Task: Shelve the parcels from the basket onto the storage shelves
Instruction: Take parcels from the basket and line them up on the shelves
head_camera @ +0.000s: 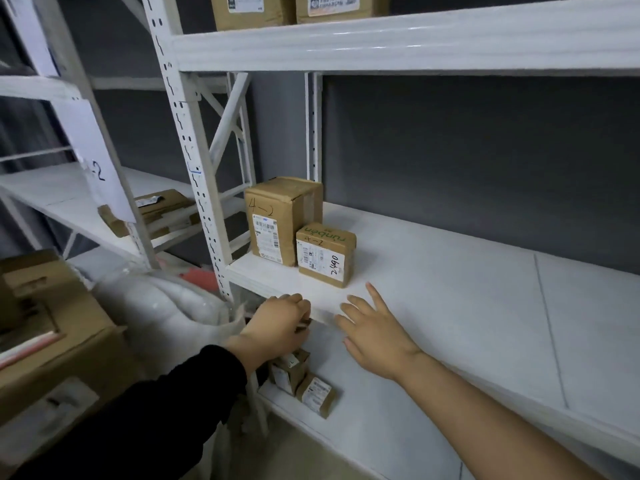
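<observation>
Left hand (277, 323), black sleeve, sits at the front lip of the middle shelf (450, 289) with fingers curled. Something small and dark shows under them, can't tell if it's pinched. Right hand (375, 329) is flat with fingers spread, low over the shelf board, holding nothing.

Parcels: small box (325, 254) marked 4-2 stands just beyond the right fingertips, touching or nearly touching the tall box (278, 220) behind-left of it by the upright. Both are taped corrugated card. My read: stiff, light, dry and not slippery. Take them across opposite side faces, not by the tape flaps or labels. The tall one has a creased top, so it probably dents if squeezed hard.

More small parcels (301, 382) sit on the shelf below, under the left wrist. Top-shelf boxes (294, 8) are at the upper edge of the frame, flat parcels (156, 211) on the rack at left. Lower left: an open carton (52, 327) and plastic bags (162, 306). Basket not in view.
</observation>
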